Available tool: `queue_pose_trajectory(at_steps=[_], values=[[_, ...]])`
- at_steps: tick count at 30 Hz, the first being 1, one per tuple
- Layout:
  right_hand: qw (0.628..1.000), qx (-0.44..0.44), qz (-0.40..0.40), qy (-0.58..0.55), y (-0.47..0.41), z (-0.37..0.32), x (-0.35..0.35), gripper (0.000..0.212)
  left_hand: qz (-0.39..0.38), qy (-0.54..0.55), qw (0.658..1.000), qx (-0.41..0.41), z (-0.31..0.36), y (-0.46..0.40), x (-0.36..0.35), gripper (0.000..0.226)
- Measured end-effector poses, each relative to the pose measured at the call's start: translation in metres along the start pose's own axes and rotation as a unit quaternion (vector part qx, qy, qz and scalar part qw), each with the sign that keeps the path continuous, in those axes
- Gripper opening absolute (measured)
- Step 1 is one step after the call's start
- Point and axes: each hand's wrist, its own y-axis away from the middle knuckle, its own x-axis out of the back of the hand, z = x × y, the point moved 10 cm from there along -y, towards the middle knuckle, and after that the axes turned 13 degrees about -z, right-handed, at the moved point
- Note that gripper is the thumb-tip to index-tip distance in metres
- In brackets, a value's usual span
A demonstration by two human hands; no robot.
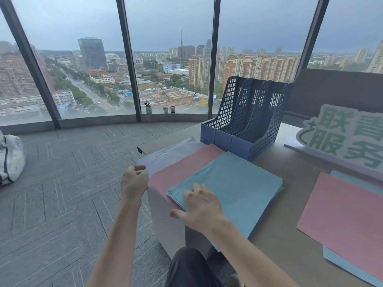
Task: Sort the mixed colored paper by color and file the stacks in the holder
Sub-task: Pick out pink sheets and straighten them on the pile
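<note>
Three sorted stacks lie at the desk's left end: pale lavender paper (172, 154) farthest left, pink paper (186, 168) beside it, and a light blue stack (238, 181) overlapping the pink. My right hand (201, 208) presses flat on the blue stack's near corner, fingers spread. My left hand (134, 183) is at the desk's left edge by the lavender and pink corners, fingers curled; its palm side is hidden. The dark blue three-slot holder (226, 139) stands behind the stacks with nothing visible in its slots. A mixed pile (348, 214) lies at right, with a pink sheet uppermost and blue beneath.
A white sign with green characters (342, 137) stands at the back right of the grey desk (290, 204). A dark partition (331, 90) rises behind it. Carpeted floor lies to the left with a white bag (10, 158). Small cups (169, 109) sit on the window ledge.
</note>
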Motion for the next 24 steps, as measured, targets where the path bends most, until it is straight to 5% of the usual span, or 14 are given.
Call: queue_pose_trajectory(at_steps=[4,14,20,24], values=[[0.985,0.023,0.023,-0.168,0.011,0.03,0.007,0.067,-0.058,0.041,0.997,-0.038,0.03,0.014,-0.035,0.016],[0.955,-0.15,0.155,-0.204,0.098,0.199,0.026,0.038,-0.249,0.051,0.966,-0.05,0.084,0.065,-0.195,0.02],[0.912,-0.323,0.197,-0.161,0.199,0.313,0.037,0.043,-0.422,-0.065,0.902,-0.066,0.098,0.13,-0.332,0.015],[0.87,-0.461,0.134,-0.112,0.264,0.375,0.019,0.059,-0.463,-0.257,0.841,-0.109,0.095,0.166,-0.406,0.047]])
